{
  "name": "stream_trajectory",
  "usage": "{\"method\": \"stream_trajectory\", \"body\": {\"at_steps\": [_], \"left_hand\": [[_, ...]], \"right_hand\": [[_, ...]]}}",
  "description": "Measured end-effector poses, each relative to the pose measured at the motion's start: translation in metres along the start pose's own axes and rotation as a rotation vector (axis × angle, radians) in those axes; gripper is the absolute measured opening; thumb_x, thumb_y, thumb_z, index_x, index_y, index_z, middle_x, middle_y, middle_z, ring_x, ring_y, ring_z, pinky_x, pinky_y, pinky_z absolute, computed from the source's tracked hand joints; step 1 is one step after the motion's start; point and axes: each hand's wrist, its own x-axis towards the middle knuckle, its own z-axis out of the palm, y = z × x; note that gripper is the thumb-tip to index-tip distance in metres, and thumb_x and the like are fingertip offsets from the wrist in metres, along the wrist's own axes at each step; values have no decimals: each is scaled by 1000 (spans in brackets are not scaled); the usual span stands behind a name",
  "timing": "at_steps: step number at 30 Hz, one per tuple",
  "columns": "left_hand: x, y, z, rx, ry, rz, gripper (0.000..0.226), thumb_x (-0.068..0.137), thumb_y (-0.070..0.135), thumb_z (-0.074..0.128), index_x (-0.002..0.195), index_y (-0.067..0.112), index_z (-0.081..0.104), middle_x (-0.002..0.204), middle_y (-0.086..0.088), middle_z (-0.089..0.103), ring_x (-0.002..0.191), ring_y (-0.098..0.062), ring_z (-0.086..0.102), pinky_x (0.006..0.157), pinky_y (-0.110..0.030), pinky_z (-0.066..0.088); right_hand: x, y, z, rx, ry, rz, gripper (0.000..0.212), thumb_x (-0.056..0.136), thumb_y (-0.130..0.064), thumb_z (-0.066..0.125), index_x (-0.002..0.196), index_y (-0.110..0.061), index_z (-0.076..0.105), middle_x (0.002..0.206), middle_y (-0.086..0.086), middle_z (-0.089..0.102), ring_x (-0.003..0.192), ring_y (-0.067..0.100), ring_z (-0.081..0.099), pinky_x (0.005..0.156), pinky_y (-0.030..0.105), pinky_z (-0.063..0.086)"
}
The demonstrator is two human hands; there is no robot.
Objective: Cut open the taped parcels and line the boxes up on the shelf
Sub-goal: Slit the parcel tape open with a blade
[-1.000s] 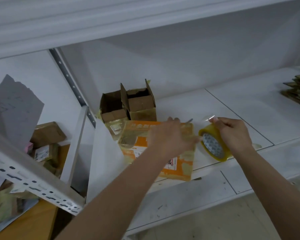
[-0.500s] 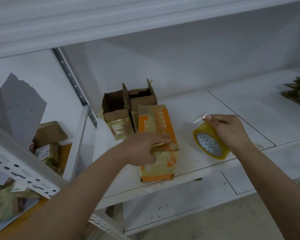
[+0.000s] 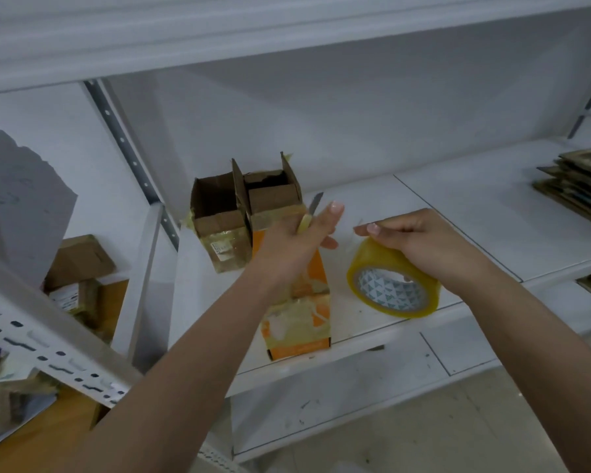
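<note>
Two opened cardboard boxes (image 3: 215, 213) (image 3: 270, 196) are counted on the white shelf (image 3: 458, 206), with one taped orange parcel (image 3: 297, 319), one roll of yellow tape (image 3: 393, 285), one small knife (image 3: 313, 208) and one stack of flattened cardboard (image 3: 580, 186). Two hands (image 3: 297, 240) (image 3: 420, 240) are seen.

Grey torn paper sheet (image 3: 24, 206) far left; flattened cardboard stack (image 3: 580, 186) far right.

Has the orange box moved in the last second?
Yes. The orange box turned from lying crosswise to pointing lengthwise into the shelf, its far end now by the open cardboard boxes.
</note>
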Motion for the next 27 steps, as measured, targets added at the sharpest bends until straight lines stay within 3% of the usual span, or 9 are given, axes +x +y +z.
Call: {"method": "stream_trajectory", "body": {"at_steps": [2,5,7,9,11,13,16,22,27], "left_hand": [[1,5,11,57,-34,30,69,61,84,49,82,23,74,75,15,73,72,10,63,62,-15,41],[6,3,16,91,14,107,44,77,54,73,75,11,71,62,10,71,63,-2,65,58,-17,51],[7,-1,14,117,40,143,34,83,42,74,70,11,68,56,10,68,62,-6,65,67,-24,54],[5,-3,9,153,81,153,32,86,39,71,64,17,64,53,14,65,60,-3,63,65,-19,51],[1,-7,-1,171,161,141,34,89,38,69,61,19,61,51,14,63,56,-1,62,60,-16,49],[-4,-12,-12,166,228,129,39,89,37,68,55,23,58,52,11,63,54,-4,62,58,-27,50],[-15,-22,-22,150,290,62,36,88,41,68,59,20,62,53,12,63,47,-4,57,54,-30,46],[-46,-68,-60,133,456,-143,35,91,44,63,65,20,62,56,19,64,52,10,56,58,-25,37],[-65,-90,-54,144,482,-213,39,92,42,61,62,18,59,64,5,67,61,-1,59,59,-22,36]], "right_hand": [[-5,-6,3,-2,-3,5,15,88,-40,67,80,-36,78,79,-10,76,71,1,70,54,8,48],[-8,-9,6,-20,-7,28,23,89,-39,66,82,-22,80,77,5,75,65,11,70,51,13,50],[-8,-10,8,-21,-32,71,25,90,-40,66,100,-21,77,90,4,75,73,11,69,50,15,50],[-8,-12,7,44,-80,119,45,83,-43,70,121,-20,66,102,-1,71,83,11,68,48,15,47],[-8,-17,3,158,-115,105,54,70,-47,72,112,-12,69,80,-3,73,65,8,68,45,16,46],[-7,-21,-4,195,-133,58,51,62,-52,74,100,-17,74,67,-5,72,56,5,66,46,16,47],[1,-19,-6,142,-192,26,57,54,-61,74,95,-21,77,79,1,75,65,11,69,56,23,52],[4,6,-10,-37,-209,102,52,59,-57,74,91,-16,75,67,-2,70,52,6,64,48,15,47],[8,20,-2,-232,-213,85,41,58,-58,74,75,-21,74,66,-2,71,54,8,66,47,14,45]]}}
